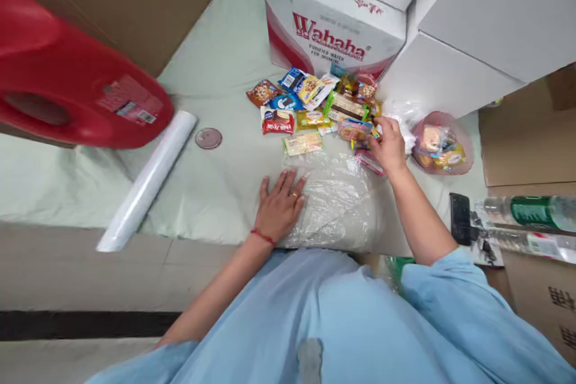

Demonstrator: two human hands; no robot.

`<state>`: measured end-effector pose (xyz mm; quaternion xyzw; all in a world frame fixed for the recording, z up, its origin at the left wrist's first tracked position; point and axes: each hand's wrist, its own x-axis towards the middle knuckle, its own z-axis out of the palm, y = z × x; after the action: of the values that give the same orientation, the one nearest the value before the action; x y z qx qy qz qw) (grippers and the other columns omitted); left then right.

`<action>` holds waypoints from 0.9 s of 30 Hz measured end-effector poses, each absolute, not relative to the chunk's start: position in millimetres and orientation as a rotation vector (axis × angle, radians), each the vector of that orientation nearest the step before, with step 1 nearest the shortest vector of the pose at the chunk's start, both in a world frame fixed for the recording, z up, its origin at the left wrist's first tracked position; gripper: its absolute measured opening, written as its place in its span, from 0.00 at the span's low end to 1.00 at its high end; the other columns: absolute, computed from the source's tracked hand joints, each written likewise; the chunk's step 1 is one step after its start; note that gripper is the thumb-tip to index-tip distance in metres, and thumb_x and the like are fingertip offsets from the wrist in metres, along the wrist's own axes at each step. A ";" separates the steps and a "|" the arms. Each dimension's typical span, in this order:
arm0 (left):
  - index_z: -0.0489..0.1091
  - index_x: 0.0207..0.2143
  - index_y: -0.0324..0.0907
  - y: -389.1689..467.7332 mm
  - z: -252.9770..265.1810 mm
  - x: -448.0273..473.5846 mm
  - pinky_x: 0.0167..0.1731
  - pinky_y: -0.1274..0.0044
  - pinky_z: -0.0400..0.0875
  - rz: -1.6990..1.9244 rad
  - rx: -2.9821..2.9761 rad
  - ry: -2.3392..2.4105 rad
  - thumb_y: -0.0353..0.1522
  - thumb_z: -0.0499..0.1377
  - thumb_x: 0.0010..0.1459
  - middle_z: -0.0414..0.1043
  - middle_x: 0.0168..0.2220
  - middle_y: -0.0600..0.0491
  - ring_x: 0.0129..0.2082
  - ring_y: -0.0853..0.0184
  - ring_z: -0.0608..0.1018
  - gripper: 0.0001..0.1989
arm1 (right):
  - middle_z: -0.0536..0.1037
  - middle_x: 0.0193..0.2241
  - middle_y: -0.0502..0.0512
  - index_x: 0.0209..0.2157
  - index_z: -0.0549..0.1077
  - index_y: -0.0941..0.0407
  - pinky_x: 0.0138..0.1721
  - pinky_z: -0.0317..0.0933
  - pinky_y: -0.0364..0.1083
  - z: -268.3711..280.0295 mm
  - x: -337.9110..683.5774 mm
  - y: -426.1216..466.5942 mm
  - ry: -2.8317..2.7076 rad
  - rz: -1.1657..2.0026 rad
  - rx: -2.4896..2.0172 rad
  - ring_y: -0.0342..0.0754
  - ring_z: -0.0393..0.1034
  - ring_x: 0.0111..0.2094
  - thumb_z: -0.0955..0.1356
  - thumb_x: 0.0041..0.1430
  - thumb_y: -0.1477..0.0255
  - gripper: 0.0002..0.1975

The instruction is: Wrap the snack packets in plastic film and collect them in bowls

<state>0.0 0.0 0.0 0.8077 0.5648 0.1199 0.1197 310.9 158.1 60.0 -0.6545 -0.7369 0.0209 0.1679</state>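
Note:
My left hand (pixel 279 207) lies flat with its fingers stretched out, on the pale cloth and the edge of a clear plastic bag (pixel 337 204). At the right side of a pile of wrapped snacks, my right hand (pixel 389 143) has its fingers curled around a small snack packet (pixel 375 132) with yellow on it, mostly hidden by the fingers. Close to that hand are a blue-and-pink biscuit packet (pixel 354 130) and a pink packet (pixel 369 162). A pale-yellow wrapped biscuit (pixel 303 144) lies just above the bag, and a red-and-white packet (pixel 277 120) sits at the pile's left.
A pink bowl (pixel 468 153) holding several snacks stands at the right. Behind the pile is a Wahaha carton (pixel 335 30). On the left are a large red jug (pixel 85 81), a white roll (pixel 148 180) and a round lid (pixel 209 138). Plastic bottles (pixel 531 211) lie far right.

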 end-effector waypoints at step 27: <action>0.57 0.71 0.51 3.3 -3.3 1.7 0.70 0.48 0.41 0.347 2.354 1.659 0.38 0.44 0.74 0.53 0.74 0.48 0.73 0.54 0.59 0.26 | 0.81 0.39 0.56 0.40 0.78 0.53 0.42 0.64 0.46 50.5 258.4 5.7 -2.686 0.822 -1.221 0.50 0.73 0.41 0.65 0.71 0.66 0.10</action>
<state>1.7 3.3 -3.3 0.8056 0.5678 0.1187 0.1205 258.4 5.7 50.5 -0.3984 -0.8762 0.2683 0.0393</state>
